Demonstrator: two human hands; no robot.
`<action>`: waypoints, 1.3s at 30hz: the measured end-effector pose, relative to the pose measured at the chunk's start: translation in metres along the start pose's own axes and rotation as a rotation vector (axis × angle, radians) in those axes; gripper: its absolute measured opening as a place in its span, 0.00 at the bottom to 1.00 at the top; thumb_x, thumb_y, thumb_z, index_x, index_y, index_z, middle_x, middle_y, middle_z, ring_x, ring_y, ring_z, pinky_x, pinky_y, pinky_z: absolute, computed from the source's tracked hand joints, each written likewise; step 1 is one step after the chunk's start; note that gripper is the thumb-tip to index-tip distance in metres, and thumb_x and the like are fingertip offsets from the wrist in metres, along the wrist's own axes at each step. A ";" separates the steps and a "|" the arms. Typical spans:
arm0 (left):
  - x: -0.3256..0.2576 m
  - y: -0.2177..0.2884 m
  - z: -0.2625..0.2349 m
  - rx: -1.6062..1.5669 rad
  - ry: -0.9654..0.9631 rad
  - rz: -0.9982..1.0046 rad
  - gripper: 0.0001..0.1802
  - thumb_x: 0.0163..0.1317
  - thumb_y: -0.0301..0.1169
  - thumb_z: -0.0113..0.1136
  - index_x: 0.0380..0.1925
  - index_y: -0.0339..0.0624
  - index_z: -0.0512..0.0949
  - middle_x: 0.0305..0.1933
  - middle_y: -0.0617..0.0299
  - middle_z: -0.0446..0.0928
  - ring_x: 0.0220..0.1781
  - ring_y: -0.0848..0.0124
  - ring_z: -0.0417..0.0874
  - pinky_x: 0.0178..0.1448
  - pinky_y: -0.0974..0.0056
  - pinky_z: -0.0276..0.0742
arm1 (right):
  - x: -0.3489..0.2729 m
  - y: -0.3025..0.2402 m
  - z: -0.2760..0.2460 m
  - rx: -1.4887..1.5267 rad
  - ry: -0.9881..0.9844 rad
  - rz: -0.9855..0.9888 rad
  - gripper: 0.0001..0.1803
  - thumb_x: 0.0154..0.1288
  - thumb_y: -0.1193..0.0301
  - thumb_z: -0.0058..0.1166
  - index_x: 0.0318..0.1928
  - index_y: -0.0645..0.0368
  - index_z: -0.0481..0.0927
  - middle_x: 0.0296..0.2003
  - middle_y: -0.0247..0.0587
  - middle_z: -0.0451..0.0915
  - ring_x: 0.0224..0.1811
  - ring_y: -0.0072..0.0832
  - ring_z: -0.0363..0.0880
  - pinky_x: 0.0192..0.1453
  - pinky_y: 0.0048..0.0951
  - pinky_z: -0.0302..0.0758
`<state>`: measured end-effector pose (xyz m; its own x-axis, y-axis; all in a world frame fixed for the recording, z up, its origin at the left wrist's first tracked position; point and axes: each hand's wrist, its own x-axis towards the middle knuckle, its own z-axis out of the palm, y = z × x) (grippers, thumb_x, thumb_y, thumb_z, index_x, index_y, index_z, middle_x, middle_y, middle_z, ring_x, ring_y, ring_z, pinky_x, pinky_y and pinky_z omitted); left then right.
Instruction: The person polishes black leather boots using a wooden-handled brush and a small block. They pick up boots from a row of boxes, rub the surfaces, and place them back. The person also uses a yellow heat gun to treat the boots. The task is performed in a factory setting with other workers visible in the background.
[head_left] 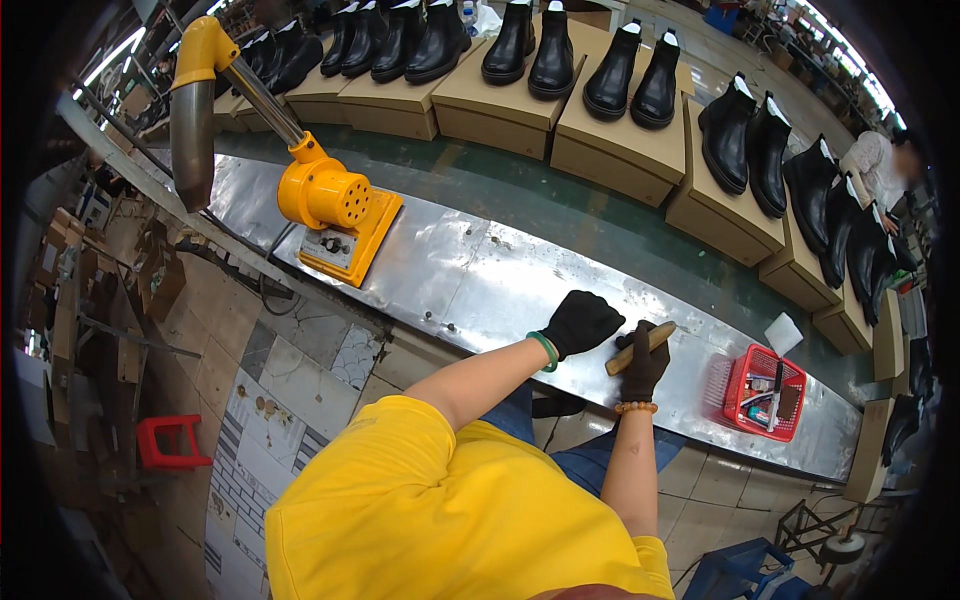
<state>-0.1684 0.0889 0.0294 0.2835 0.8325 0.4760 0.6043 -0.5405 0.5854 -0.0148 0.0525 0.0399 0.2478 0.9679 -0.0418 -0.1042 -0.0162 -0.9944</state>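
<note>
Over bench (480, 290), right grip (645, 378) clasps brown stick (659, 337).

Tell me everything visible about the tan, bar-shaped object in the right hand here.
The tan, bar-shaped object is long and narrow with blunt ends; it looks like wood, though that is uncertain. The black-gloved right hand grips its middle, hiding part of it, while both ends stick out. It slants above the shiny metal bench, its right end higher in the view. The black-gloved left hand is close by, with no contact visible.
</note>
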 end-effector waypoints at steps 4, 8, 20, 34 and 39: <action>0.000 -0.001 -0.001 0.010 -0.020 -0.001 0.13 0.57 0.41 0.54 0.18 0.50 0.79 0.20 0.60 0.76 0.27 0.60 0.78 0.34 0.54 0.70 | 0.002 0.005 -0.001 -0.006 0.012 -0.002 0.13 0.62 0.68 0.57 0.40 0.66 0.75 0.22 0.42 0.77 0.22 0.28 0.77 0.30 0.28 0.76; -0.001 -0.003 -0.002 0.025 -0.016 0.019 0.13 0.57 0.41 0.54 0.19 0.50 0.79 0.20 0.60 0.76 0.27 0.60 0.78 0.34 0.55 0.69 | 0.000 0.001 0.002 -0.006 0.009 0.018 0.11 0.62 0.70 0.56 0.38 0.67 0.76 0.24 0.40 0.78 0.24 0.28 0.79 0.31 0.28 0.75; -0.002 -0.006 -0.003 0.015 -0.019 0.008 0.13 0.57 0.41 0.54 0.19 0.51 0.79 0.21 0.60 0.77 0.27 0.60 0.78 0.34 0.54 0.69 | -0.003 -0.004 0.009 0.062 0.039 0.044 0.13 0.62 0.67 0.55 0.40 0.66 0.75 0.23 0.42 0.77 0.23 0.30 0.78 0.31 0.29 0.76; -0.003 -0.008 -0.007 -0.014 -0.031 -0.022 0.14 0.57 0.41 0.55 0.18 0.49 0.79 0.21 0.59 0.77 0.27 0.59 0.78 0.34 0.54 0.69 | -0.006 -0.011 0.015 0.076 0.062 0.085 0.16 0.63 0.62 0.53 0.40 0.65 0.74 0.21 0.42 0.76 0.23 0.31 0.77 0.31 0.33 0.77; -0.004 -0.012 -0.006 -0.011 -0.006 0.004 0.13 0.57 0.41 0.55 0.19 0.49 0.80 0.21 0.59 0.77 0.27 0.59 0.78 0.34 0.54 0.69 | -0.004 -0.006 0.016 0.088 0.059 0.058 0.14 0.63 0.65 0.55 0.39 0.66 0.75 0.21 0.43 0.77 0.22 0.30 0.77 0.31 0.30 0.76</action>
<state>-0.1812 0.0913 0.0239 0.2902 0.8310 0.4746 0.5951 -0.5451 0.5906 -0.0308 0.0525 0.0472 0.2951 0.9494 -0.1075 -0.2037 -0.0474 -0.9779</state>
